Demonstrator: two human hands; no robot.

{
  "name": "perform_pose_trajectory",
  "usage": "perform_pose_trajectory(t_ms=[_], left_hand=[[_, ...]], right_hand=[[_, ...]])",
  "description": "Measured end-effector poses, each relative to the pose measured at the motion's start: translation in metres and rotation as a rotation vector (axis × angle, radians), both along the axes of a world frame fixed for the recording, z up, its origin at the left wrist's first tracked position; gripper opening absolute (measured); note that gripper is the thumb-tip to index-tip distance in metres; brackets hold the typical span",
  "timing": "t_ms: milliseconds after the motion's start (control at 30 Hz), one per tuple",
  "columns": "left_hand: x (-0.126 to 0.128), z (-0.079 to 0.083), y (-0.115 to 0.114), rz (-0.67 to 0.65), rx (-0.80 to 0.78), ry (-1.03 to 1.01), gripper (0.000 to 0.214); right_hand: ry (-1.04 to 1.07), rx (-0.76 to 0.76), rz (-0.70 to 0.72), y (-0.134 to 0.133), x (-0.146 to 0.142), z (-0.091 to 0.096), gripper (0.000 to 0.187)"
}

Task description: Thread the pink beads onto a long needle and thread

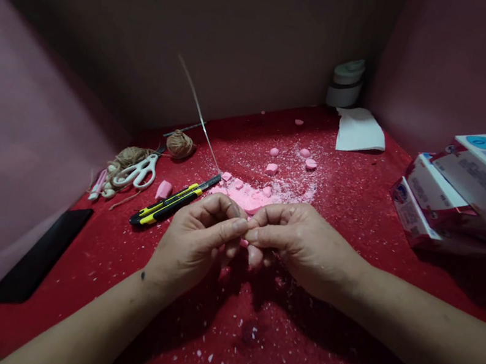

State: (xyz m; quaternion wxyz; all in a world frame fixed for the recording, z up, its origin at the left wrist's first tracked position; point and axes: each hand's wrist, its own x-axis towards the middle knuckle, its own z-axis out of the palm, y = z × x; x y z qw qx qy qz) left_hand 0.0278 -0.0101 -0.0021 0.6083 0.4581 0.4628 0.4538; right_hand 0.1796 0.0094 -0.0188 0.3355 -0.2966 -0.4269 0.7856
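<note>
My left hand [196, 239] and my right hand [296, 240] meet fingertip to fingertip over the red cloth [345, 186]. Both are closed in a pinch on a small pink piece [244, 242], mostly hidden between the fingers. Just beyond them lies a heap of pink pieces and crumbs [247, 195]. A yellow and black utility knife [172, 202] lies to the left of my left hand, blade end towards the heap. A thin wire or strand [199, 109] rises from the heap up to the left.
White scissors [138, 172], brown twine [178, 144] and a pink block [163, 188] lie at the left. Several pink shapes [307, 158] sit further back. A white paper [360, 130] and a tape roll [346, 82] are in the far corner. Stacked boxes [456, 187] stand right. A black flat object [40, 263] lies at the left edge.
</note>
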Motion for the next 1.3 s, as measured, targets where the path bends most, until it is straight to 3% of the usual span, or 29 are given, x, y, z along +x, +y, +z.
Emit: perform_pose_trajectory(t_ms=[200, 400, 700, 1100, 1300], left_hand=[[0.000, -0.002, 0.000, -0.014, 0.077, -0.071, 0.012], [-0.001, -0.003, 0.001, -0.065, 0.050, -0.111, 0.014], [0.006, 0.000, -0.008, 0.057, 0.050, -0.064, 0.013], [0.007, -0.003, -0.004, 0.085, 0.097, -0.011, 0.011], [-0.003, 0.007, 0.002, 0.098, 0.071, 0.001, 0.012]], right_hand=[[0.091, -0.071, 0.034, 0.001, -0.001, 0.002, 0.008], [0.194, -0.201, 0.129, 0.003, 0.000, 0.001, 0.008], [0.256, -0.297, 0.178, 0.001, -0.001, 0.004, 0.013], [0.226, -0.317, 0.141, 0.004, -0.001, 0.000, 0.011], [0.008, -0.092, 0.096, 0.011, 0.008, 0.001, 0.005]])
